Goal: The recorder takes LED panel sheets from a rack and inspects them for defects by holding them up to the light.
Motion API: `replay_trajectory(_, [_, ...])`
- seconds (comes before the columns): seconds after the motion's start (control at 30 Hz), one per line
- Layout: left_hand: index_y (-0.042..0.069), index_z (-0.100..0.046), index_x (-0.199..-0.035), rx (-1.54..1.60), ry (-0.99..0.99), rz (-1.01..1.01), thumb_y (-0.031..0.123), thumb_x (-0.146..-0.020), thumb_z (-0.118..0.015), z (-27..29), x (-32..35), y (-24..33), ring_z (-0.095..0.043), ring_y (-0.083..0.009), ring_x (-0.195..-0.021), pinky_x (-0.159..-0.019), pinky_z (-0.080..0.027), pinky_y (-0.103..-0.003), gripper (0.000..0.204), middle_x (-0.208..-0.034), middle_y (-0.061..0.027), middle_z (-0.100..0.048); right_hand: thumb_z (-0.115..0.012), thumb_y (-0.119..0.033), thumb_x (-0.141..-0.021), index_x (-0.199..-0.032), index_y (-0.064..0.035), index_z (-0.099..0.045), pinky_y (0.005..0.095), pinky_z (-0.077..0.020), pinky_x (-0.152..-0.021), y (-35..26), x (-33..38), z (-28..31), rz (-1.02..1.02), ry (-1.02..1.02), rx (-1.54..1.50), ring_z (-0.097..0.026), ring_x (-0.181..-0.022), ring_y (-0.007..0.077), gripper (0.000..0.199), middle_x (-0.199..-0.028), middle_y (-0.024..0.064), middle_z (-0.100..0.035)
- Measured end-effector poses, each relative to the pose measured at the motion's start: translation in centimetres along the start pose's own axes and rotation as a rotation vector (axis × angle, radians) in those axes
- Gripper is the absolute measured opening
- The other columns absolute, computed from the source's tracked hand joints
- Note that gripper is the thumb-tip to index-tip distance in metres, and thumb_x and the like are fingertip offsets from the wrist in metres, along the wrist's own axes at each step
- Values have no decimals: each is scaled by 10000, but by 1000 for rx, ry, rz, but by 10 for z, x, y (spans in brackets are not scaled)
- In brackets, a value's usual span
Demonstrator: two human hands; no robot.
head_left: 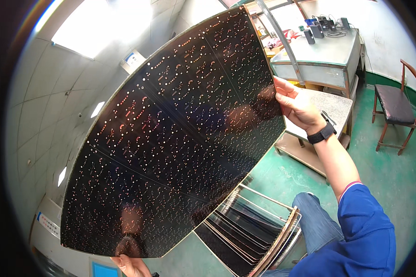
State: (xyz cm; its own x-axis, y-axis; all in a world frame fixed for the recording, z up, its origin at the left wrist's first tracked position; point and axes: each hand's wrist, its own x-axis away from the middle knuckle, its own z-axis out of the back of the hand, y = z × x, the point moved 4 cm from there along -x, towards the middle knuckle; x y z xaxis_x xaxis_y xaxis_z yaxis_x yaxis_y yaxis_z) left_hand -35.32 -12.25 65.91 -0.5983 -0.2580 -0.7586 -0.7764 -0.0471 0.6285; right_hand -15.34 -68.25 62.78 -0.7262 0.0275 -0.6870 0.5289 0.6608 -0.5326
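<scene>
I hold up a large, thin black panel, covered in rows of small bright dots and short dashes. It is tilted and fills the middle of the view. My right hand, with a black band on the wrist, grips its right edge between thumb and fingers. Down at the lower left, my left hand pinches the bottom edge; only part of this hand shows. The panel's glossy face mirrors both hands. Below it a rack holds several similar dark panels standing in slots.
Beyond my right hand stands a low table with a speckled top. Behind it, a larger workbench carries black boxes and cables. A chair is on the green floor at far right. My knee is beside the rack.
</scene>
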Motion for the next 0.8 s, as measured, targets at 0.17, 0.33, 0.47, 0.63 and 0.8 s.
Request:
replay_trajectory(0.17, [160, -399, -1286, -32, -84, 65, 78, -871, -562, -43, 3, 11, -492, -123, -1046, -897, -398, -213, 453, -1244, -48, -489, -526, -62, -887, -1347, -86, -362, 279, -411, -940, 2, 2, 3, -22, -11, 38, -491, -1109, 118, 488, -1268, 39, -486])
replay_trajectory(0.33, [67, -385, -1272, -110, -17, 233, 88, -868, -525, -53, 12, 7, -511, -185, -1028, -887, -439, -343, 428, -1147, -67, -519, -578, -135, -862, -1366, -5, -299, 278, -345, -991, 10, 4, -3, -169, -151, 66, -463, -1146, 135, 591, -1336, 84, -429])
replay_trajectory(0.47, [6, -457, -1204, -169, 68, 477, 74, -844, -529, -39, 46, -35, -520, -172, -1000, -916, -395, -304, 373, -1134, -81, -542, -603, -159, -833, -1268, 64, -407, 266, -406, -922, 38, 25, 47, -440, -134, 372, -519, -1060, 138, 526, -1198, 113, -536])
replay_trajectory(0.63, [17, -459, -1215, 102, 245, 719, 95, -886, -491, -42, 112, -86, -543, -162, -998, -880, -430, -305, 339, -1141, -75, -556, -506, -181, -845, -1274, 80, -396, 257, -384, -949, 74, 52, 28, -446, -106, 96, -504, -1106, 162, 514, -1257, 134, -497])
replay_trajectory(0.8, [24, -415, -1251, 402, 376, 793, 110, -933, -424, -58, 144, -113, -558, -185, -1005, -881, -462, -321, 329, -1155, -86, -548, -352, -138, -927, -1262, 49, -440, 268, -383, -960, 124, 74, 68, -571, 57, -230, -496, -1110, 163, 394, -1251, 118, -503])
